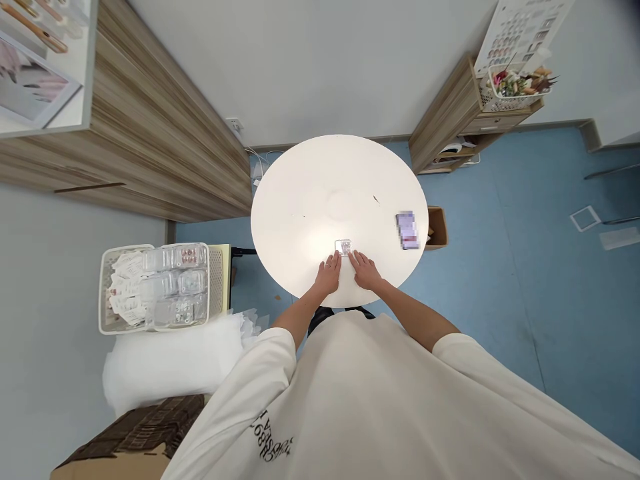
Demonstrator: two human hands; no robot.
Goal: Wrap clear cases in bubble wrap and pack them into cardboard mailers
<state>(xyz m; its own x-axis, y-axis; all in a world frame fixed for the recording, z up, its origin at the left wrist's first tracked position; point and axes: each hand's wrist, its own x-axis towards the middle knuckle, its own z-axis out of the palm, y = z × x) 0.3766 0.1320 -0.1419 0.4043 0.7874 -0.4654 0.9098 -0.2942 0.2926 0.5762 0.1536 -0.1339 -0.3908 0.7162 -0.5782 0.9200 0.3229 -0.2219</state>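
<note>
A small clear plastic box [343,247] lies on the round white table [310,193] near its front edge. My left hand [330,273] rests flat on the tabletop just below and left of the box, fingers stretched out toward it, a ring on one finger. My right hand [363,269] lies flat just below and right of the box, its fingertips at the box's corner. Neither hand grips anything.
A blurred purple phone [407,229] lies at the table's right edge. A white basket [154,287] of clear boxes and cards stands left of me, above white foam sheets [175,363]. A cardboard box [437,227] sits on the blue floor, with wooden shelves [465,120] behind.
</note>
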